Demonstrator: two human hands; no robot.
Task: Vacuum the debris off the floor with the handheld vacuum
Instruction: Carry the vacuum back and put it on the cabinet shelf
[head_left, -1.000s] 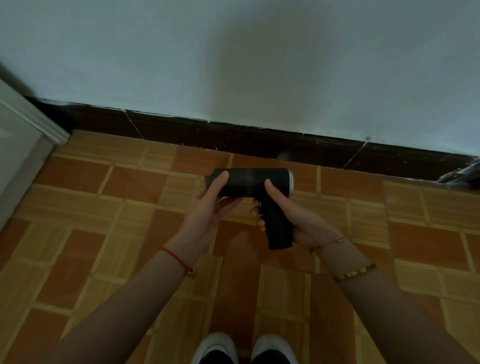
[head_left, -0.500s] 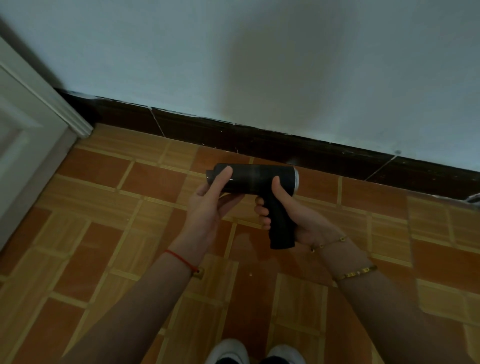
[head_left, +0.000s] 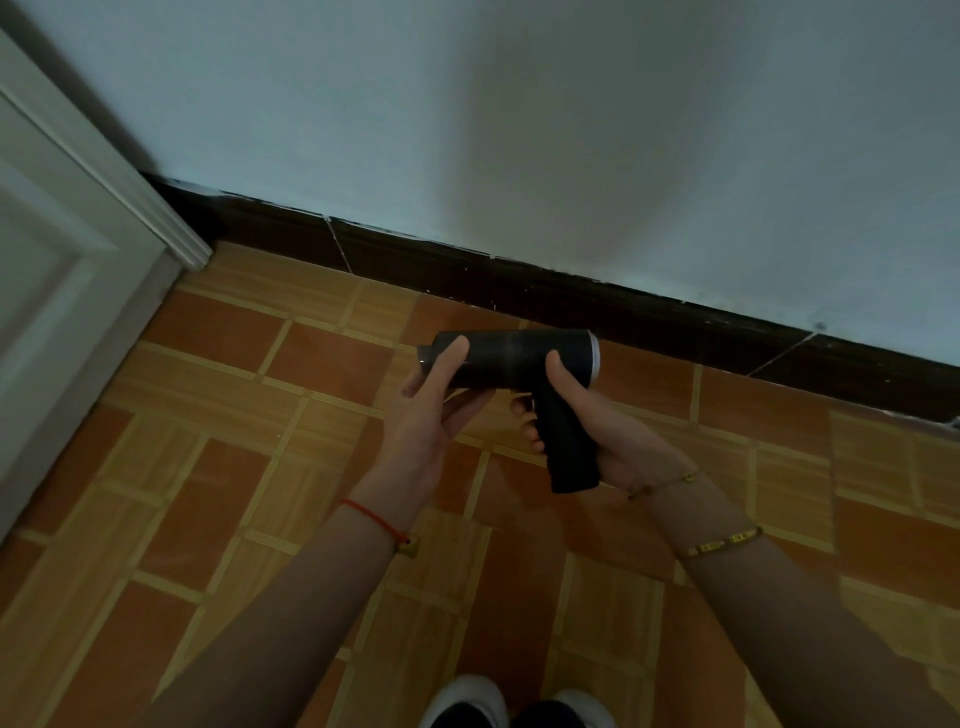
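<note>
The right hand (head_left: 602, 434) holds the handheld vacuum (head_left: 514, 358) by its handle, grip closed round it; the left hand (head_left: 423, 421) clasps the barrel's front — steadying it, I'd guess.

We see a black vacuum (head_left: 511, 364). It has a shiny silver ring (head_left: 596, 357) at one end. The floor (head_left: 208, 467) has orange-red squares. Yellow strips with thin stripes like wood run between them, so it makes a criss-cross pattern. The wall (head_left: 519, 130) is pale, a white that looks a bit blue, with a grey shadow on it. The skirting (head_left: 571, 304) is very dark brown, nearly black, with tiny white spots. The door frame (head_left: 119, 218) is white. We see a red string (head_left: 371, 517) with a little gold bead (head_left: 408, 545), and two gold bracelets (head_left: 719, 544). The shoes (head_left: 462, 699) are white with dark insides.
</note>
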